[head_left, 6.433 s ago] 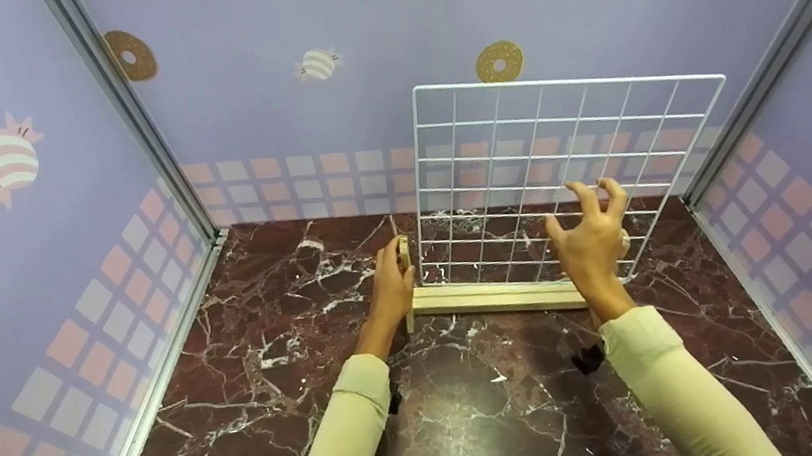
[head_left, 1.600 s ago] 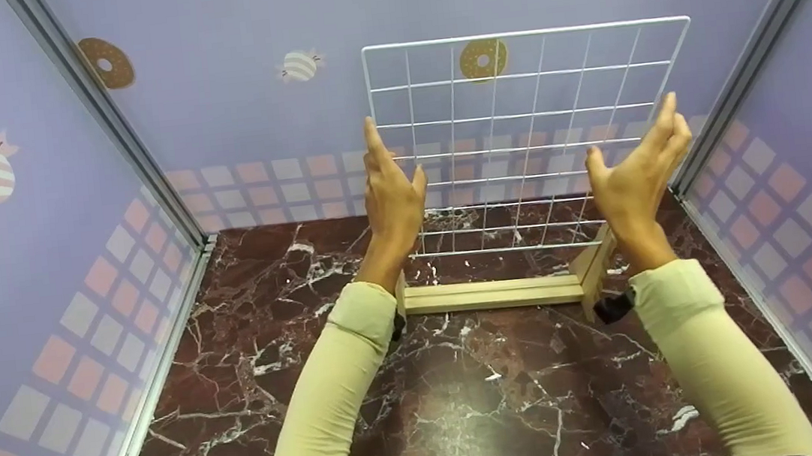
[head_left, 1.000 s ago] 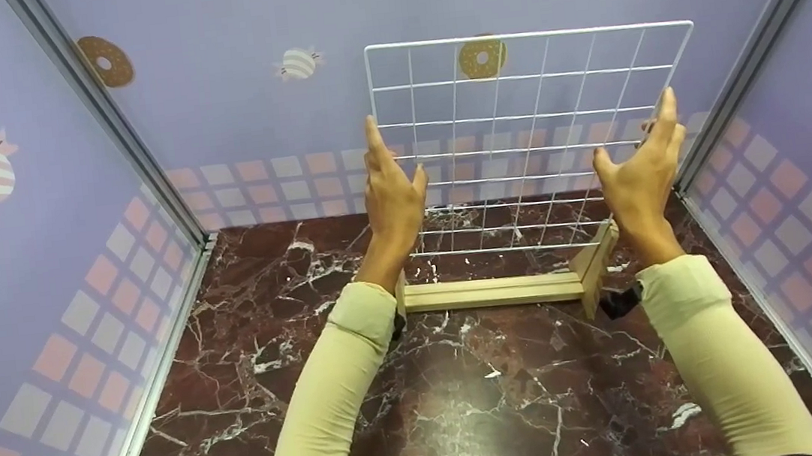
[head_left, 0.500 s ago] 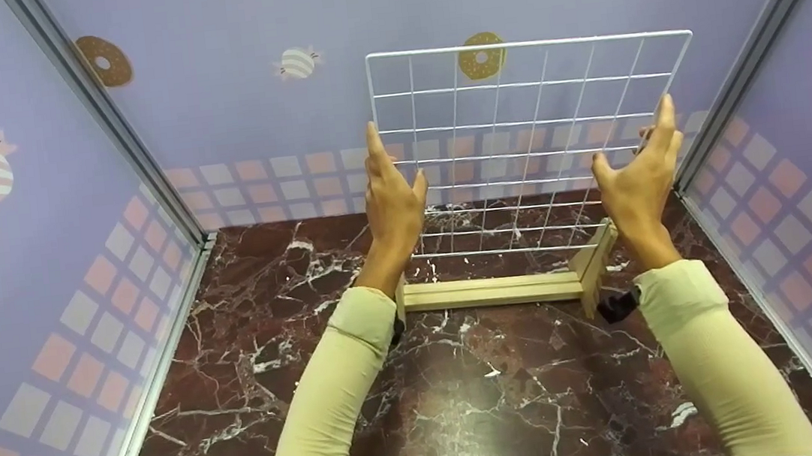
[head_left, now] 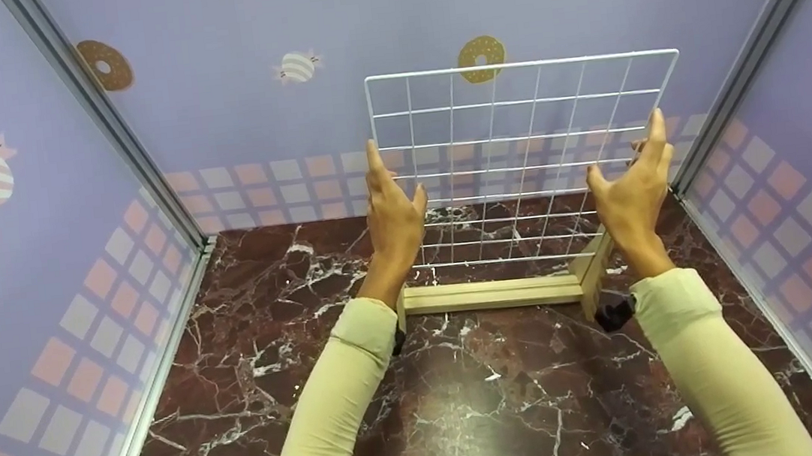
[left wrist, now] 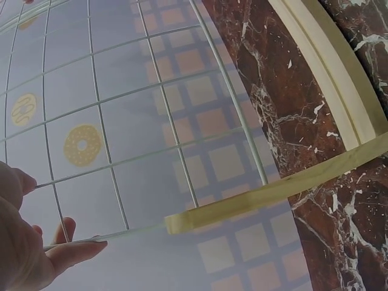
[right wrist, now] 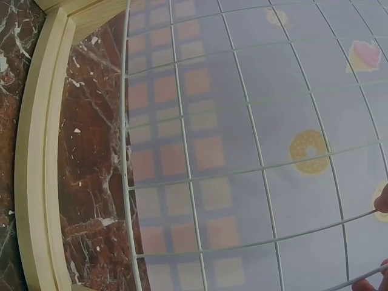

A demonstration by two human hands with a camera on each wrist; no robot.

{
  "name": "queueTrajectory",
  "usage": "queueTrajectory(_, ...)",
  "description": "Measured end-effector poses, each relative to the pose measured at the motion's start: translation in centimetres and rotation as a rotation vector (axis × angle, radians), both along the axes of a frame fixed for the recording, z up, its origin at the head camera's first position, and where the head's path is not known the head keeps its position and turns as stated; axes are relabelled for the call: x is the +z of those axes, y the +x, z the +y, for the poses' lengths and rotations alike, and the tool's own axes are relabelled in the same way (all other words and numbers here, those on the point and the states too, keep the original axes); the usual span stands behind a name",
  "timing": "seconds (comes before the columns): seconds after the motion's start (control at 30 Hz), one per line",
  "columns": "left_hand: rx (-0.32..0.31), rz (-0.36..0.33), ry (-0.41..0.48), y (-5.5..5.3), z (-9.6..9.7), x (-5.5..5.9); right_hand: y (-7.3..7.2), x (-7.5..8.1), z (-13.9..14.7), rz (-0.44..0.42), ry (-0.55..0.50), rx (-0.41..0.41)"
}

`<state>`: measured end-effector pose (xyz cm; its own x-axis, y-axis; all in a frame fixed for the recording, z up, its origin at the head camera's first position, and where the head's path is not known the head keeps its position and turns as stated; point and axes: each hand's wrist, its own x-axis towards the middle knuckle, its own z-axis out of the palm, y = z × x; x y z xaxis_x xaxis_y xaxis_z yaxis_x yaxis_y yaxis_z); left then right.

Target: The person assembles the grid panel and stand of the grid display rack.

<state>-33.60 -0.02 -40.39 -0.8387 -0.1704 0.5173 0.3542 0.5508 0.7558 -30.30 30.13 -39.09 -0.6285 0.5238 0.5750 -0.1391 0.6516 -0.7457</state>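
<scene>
A white wire grid panel [head_left: 521, 64] stands upright, leaning slightly, between my two hands. My left hand [head_left: 393, 214] grips its left edge; in the left wrist view the fingers [left wrist: 79, 251] wrap that edge wire. On the opposite edge my right hand [head_left: 629, 201] holds the panel, with only fingertips [right wrist: 383, 200] showing in the right wrist view. Below is a pale wooden stand with a grooved crossbar [head_left: 492, 294]. Its right side piece [head_left: 592, 276] slants up beside my right wrist. The left side piece [left wrist: 242, 201] is mostly hidden in the head view. The panel's bottom wire sits above and behind the crossbar.
The stand rests on a dark red marbled tabletop [head_left: 470, 402]. Purple walls [head_left: 243, 109] with sweets and checks enclose the back and both sides, joined by grey metal corner posts [head_left: 92, 110]. Dark wrist straps [head_left: 615, 312] hang near the stand.
Earlier my left hand was at the wooden side piece and my right hand was spread before the panel. Both then held the panel higher; over the last second it has come down, tilting slightly.
</scene>
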Motion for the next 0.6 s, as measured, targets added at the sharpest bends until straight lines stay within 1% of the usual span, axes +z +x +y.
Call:
queueTrajectory(0.13, 0.0, 0.006, -0.002, 0.1, -0.1, -0.5, 0.0, -0.4, -0.1, 0.008, 0.0, -0.003)
queueTrajectory(0.33, 0.024, 0.022, -0.032, 0.1, -0.2, -1.1, 0.0, -0.9, -0.2, 0.012, 0.003, -0.01)
queueTrajectory(0.6, 0.051, 0.014, -0.041, 0.1, -0.3, -2.2, 0.1, -1.5, -0.2, -0.002, 0.0, -0.002)
